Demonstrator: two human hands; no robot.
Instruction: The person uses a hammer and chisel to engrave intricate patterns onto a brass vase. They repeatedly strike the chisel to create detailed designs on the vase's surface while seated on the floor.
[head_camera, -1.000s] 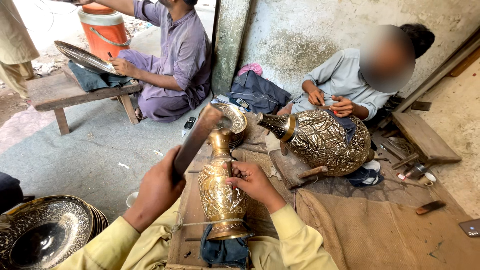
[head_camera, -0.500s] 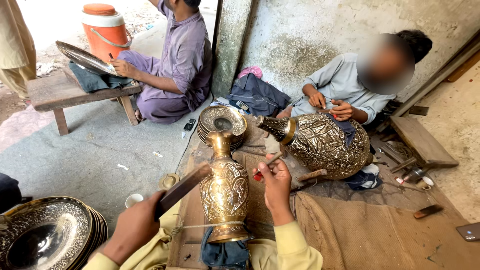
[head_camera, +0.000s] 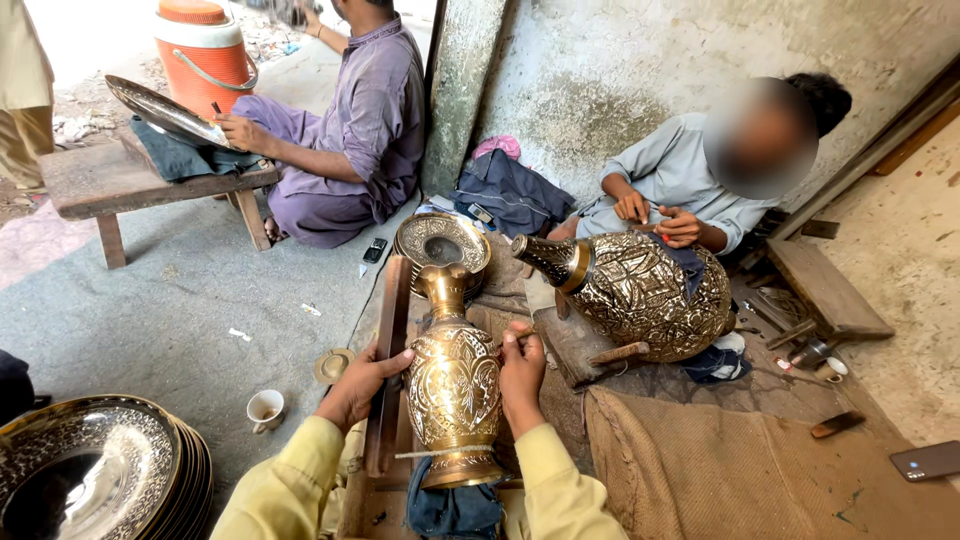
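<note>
While upright on cloth: brass vase (head_camera: 455, 385)
Left hand (head_camera: 362, 385): left of vase, fingers wrapped round wooden bar (head_camera: 388, 360)
Right hand (head_camera: 522, 370): right of vase, fingers pinching small tool (head_camera: 508, 342), tip hidden

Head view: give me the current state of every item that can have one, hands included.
Brass vase: upright, gripped on both sides.
Left hand: holding a dark flat wooden bar against the vase.
Right hand: pressed on the vase, pinching a thin tool.
Large engraved vase: lying on its side.
Small cup: upright on the floor.
Engraved trays: stacked.
Orange cooler: lid on.
</note>
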